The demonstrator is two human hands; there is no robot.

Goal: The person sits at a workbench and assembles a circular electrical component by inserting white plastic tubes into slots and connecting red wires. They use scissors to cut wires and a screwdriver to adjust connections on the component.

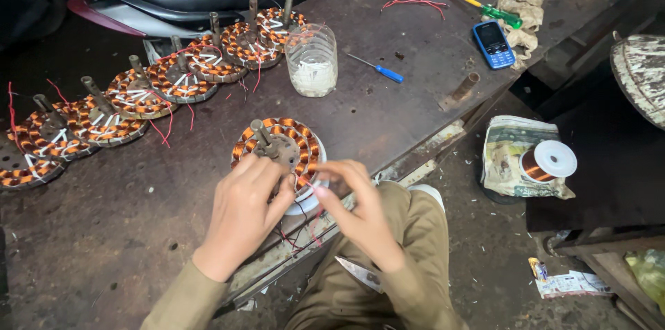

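A round motor stator (280, 141) wound with copper wire, with a metal shaft sticking up, sits on a white ring near the front edge of a dark metal workbench (125, 233). My left hand (242, 209) rests on the stator's near left rim with fingers curled on it. My right hand (357, 209) pinches thin wire leads at the stator's near right edge, where red and dark wires hang down over the bench edge.
A curved row of several similar wound stators (138, 91) lies along the back left. A clear plastic jar (312, 60), a blue-handled screwdriver (377, 68), a green and yellow screwdriver (485, 6), a blue phone (493, 45) and a copper wire spool (548, 162) lie to the right.
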